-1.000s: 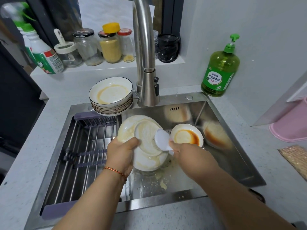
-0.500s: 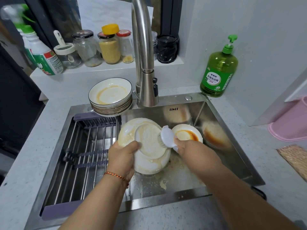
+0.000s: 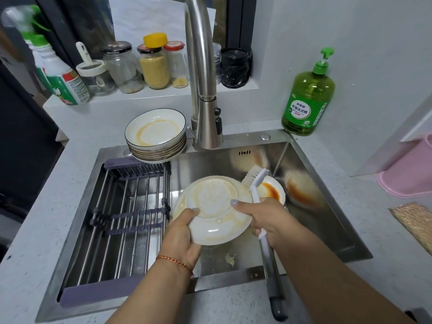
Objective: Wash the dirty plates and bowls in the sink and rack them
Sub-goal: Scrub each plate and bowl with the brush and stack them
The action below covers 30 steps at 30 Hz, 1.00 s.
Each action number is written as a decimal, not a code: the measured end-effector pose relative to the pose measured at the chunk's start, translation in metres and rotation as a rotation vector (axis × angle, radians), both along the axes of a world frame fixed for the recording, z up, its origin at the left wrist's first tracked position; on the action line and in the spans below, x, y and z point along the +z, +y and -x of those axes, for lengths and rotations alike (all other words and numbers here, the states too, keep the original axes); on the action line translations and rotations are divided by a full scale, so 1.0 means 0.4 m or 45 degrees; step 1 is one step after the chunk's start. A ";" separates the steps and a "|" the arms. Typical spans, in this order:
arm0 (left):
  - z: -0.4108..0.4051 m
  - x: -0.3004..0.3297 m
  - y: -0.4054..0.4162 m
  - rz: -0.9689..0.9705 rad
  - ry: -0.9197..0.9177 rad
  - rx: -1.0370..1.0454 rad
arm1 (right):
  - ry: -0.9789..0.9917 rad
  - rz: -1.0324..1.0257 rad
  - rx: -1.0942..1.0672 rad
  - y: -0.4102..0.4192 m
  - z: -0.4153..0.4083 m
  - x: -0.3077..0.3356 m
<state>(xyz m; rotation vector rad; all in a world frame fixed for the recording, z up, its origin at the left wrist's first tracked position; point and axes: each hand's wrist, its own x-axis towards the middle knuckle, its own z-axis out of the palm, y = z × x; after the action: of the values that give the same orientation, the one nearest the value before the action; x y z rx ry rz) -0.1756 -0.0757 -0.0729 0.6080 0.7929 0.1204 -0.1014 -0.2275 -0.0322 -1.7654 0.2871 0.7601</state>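
Head view: our left hand (image 3: 181,237) grips the upturned plate (image 3: 212,210) at its rim. Our right hand (image 3: 268,218) pinches plate and brush (image 3: 256,183) together.

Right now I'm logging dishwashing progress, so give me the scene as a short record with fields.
left hand: grips the near-left rim of the plate, underside facing the camera
right hand: holds the dish brush, bristles lifted off the plate, fingers on the plate's right edge
plate state: orange residue remaining
in sink: sauce-stained bowl
waiting: stack of dirty plates at the sink's back-left corner
drying rack: no dishes
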 end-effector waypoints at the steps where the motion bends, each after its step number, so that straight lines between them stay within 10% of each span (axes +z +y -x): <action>1: 0.004 -0.002 -0.001 0.014 0.001 -0.023 | 0.028 -0.045 -0.037 -0.001 -0.003 0.002; 9: 0.037 -0.037 -0.028 0.016 0.209 -0.360 | -0.408 0.046 0.174 0.018 0.001 0.059; 15: -0.030 0.043 0.006 -0.077 0.273 -0.510 | -1.279 0.906 0.806 0.031 0.038 0.111; 19: -0.068 0.157 0.049 -0.080 0.152 -0.576 | -1.497 0.806 0.916 0.003 0.039 0.117; 30: -0.048 0.073 0.083 -0.217 0.158 -0.620 | -0.796 0.692 0.928 -0.068 -0.002 0.084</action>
<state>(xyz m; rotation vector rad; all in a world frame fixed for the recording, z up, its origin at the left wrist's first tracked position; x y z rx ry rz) -0.1565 -0.0423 -0.0439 0.9609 0.7375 -0.3012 -0.1008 -0.2546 0.0012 -2.5640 -0.6673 0.6003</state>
